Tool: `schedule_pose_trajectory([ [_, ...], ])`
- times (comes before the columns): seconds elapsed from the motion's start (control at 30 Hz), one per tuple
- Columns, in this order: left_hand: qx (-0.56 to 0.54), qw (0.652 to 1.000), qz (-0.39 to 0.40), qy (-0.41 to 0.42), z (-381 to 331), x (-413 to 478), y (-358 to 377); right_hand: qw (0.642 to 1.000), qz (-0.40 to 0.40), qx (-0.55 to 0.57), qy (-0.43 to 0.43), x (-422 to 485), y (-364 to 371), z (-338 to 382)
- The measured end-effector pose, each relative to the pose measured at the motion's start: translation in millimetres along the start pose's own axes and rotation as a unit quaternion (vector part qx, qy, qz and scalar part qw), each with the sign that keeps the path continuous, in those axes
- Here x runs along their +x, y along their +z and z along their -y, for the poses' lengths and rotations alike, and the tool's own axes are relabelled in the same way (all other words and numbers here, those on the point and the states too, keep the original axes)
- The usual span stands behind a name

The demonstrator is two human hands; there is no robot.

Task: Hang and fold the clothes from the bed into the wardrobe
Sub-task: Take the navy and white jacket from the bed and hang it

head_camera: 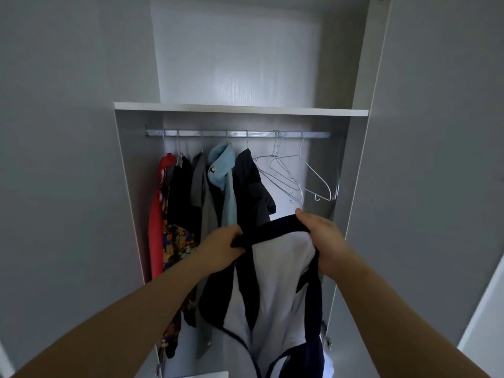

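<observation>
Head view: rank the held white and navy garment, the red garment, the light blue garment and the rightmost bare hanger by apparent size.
1. white and navy garment, though nearest the camera
2. red garment
3. light blue garment, partly hidden
4. rightmost bare hanger

No lettering, brand or number is legible in the wardrobe. A small dark mark on the light-blue garment, ten o'clock of centre, cannot be read.
</observation>
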State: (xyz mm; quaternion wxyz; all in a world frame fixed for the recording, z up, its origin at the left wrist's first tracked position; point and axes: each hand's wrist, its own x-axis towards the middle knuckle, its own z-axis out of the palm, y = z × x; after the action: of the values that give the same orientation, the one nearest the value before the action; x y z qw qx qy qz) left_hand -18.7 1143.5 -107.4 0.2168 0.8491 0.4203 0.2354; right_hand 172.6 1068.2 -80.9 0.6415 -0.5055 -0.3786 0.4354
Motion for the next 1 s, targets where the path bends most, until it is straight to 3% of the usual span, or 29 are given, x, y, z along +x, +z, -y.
schedule_pose_trajectory([
  [0.1,-0.033,0.993,-0.108,-0.038,6,47,1,1.0,0.011,-0.009,-0.006,49,-8,-2],
  [0.2,-0.157,0.969,-0.163,-0.098,4,99,8,0.999,0.024,-0.036,-0.006,100,-18,-2],
  [0.3,-0.279,0.935,-0.166,-0.145,-3,154,6,0.998,0.018,-0.063,-0.001,155,-28,-5],
  [0.47,-0.476,0.835,-0.191,-0.197,-9,210,0,0.993,0.027,-0.114,0.018,223,-32,-12],
  [0.6,-0.543,0.787,-0.204,-0.209,0,241,-1,0.988,0.023,-0.152,0.03,268,-32,-22],
  [0.77,-0.591,0.736,-0.229,-0.238,21,282,-14,0.977,-0.051,-0.208,-0.017,320,-38,-32],
  [0.87,-0.569,0.757,-0.231,-0.221,38,313,-19,0.937,-0.098,-0.329,-0.069,353,-38,-31],
  [1.0,-0.494,0.822,-0.201,-0.199,58,349,-15,0.83,-0.135,-0.533,-0.091,388,-37,-34],
])
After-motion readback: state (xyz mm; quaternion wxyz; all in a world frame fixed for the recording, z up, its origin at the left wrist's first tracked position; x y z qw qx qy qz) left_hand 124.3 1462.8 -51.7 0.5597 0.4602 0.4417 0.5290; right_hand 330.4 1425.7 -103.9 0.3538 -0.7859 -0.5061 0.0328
